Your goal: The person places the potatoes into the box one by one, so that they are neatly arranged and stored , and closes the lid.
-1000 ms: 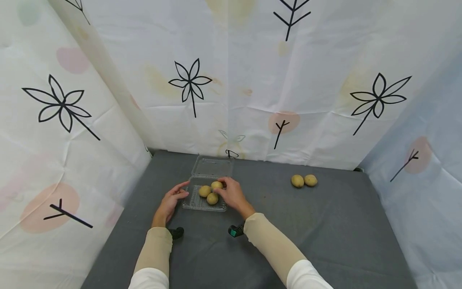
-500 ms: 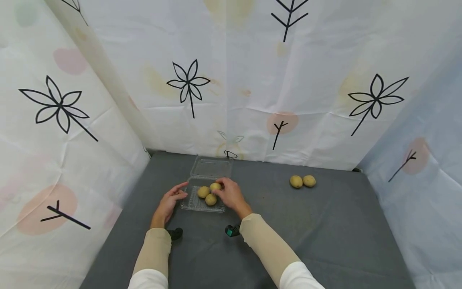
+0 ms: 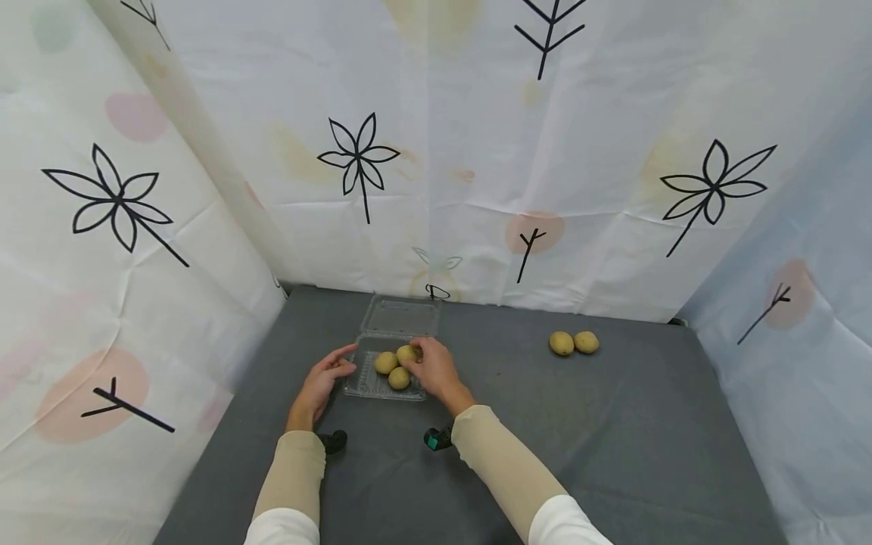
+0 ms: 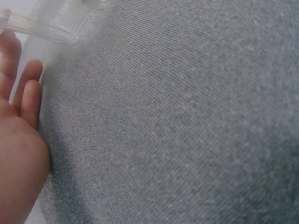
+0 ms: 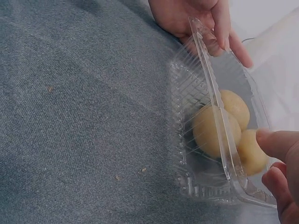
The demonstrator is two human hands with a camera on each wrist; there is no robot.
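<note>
Left of centre in the frame, the person's right hand is pinching a potato between thumb and fingers inside a clear container, beside two other potatoes. The left hand is touching the container's left edge, its fingers loosely extended. The lid is lying folded back above. A separate potato pair is resting on the grey worktop, right of centre.
</note>
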